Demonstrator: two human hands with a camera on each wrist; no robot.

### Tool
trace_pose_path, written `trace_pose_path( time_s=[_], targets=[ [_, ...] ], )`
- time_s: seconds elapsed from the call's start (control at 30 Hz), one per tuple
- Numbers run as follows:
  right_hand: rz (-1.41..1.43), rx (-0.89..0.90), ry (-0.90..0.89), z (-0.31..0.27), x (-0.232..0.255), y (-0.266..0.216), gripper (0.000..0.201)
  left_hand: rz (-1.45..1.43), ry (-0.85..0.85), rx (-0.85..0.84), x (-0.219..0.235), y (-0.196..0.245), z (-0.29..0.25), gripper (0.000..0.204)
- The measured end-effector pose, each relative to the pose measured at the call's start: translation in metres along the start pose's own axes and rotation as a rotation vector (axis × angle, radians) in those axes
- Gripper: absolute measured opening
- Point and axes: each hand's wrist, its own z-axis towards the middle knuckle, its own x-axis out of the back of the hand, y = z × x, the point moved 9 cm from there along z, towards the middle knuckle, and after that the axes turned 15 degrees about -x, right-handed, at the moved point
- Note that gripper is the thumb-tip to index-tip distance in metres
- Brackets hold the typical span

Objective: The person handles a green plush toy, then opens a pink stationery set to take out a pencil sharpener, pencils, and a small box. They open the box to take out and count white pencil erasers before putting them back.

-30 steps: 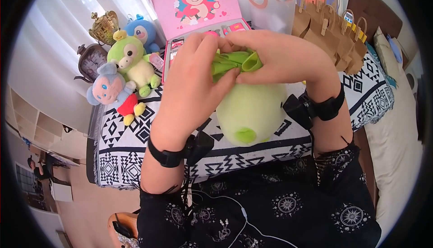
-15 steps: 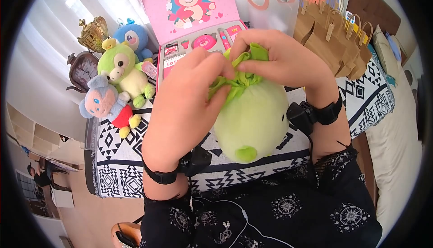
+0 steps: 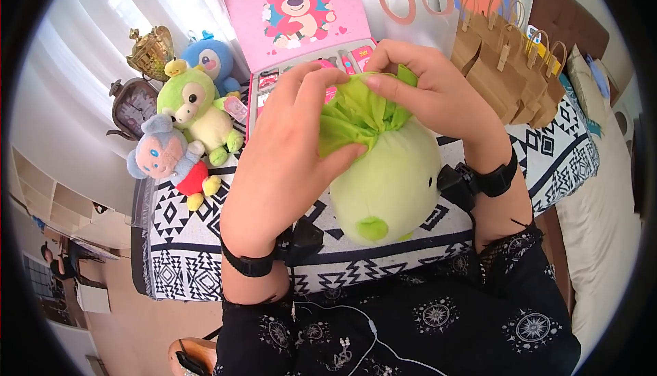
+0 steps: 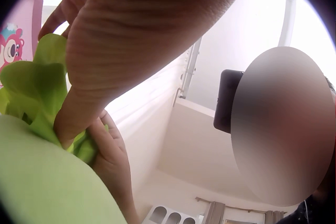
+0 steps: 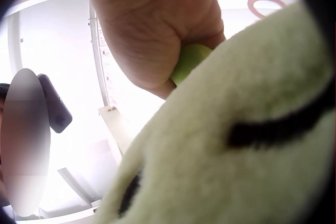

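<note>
A round pale green plush toy (image 3: 387, 184) sits on the patterned cloth, with bright green gathered leaf-like fabric (image 3: 359, 109) at its top. A small green nub marks its near side, and a dark eye shows at its right. My left hand (image 3: 284, 147) holds the leafy fabric from the left, its thumb (image 4: 68, 124) pressed at the base of the leaves. My right hand (image 3: 438, 95) pinches the fabric's upper right edge between thumb and fingers. In the right wrist view the fuzzy plush body (image 5: 226, 171) with black stitched lines hides much of the leafy part.
Behind the hands stands an open pink gift box (image 3: 301, 13) with small items. At left are a green plush (image 3: 198, 106), a blue plush (image 3: 209, 61), a grey-eared plush (image 3: 171, 160), a clock (image 3: 135, 108) and a gold trophy (image 3: 149, 51). Brown paper bags (image 3: 503, 75) stand at right.
The leafy fabric, bunched tightly between both hands earlier, is now spread wider and fuller. My left fingers have loosened apart, and the right hand has shifted slightly right along the leaf edge.
</note>
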Motion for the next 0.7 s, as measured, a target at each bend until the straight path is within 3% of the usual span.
trace_pose_path(
  time_s=[0.07,0.17,0.27,0.33,0.53,0.7],
  targets=[
    [0.017,0.031,0.016,0.000,0.001,-0.001,0.015,-0.001,-0.023,-0.010,-0.002,0.000,0.000,0.064],
    [0.062,0.035,0.069,-0.001,0.005,-0.004,0.013,0.006,0.082,-0.045,0.005,0.005,0.001,0.062],
    [-0.013,0.035,0.150,-0.002,0.013,-0.004,0.013,-0.065,0.072,0.045,0.003,0.000,-0.002,0.057],
    [-0.013,0.015,0.164,-0.001,0.016,-0.001,0.013,-0.212,-0.051,0.102,-0.015,-0.011,-0.005,0.053],
    [-0.086,-0.022,0.222,0.001,0.023,0.004,0.013,-0.112,-0.155,0.033,-0.016,0.000,0.000,0.037],
    [-0.069,0.000,0.191,0.000,0.019,0.003,0.014,-0.203,-0.230,0.010,-0.029,-0.001,-0.003,0.033]
  ],
)
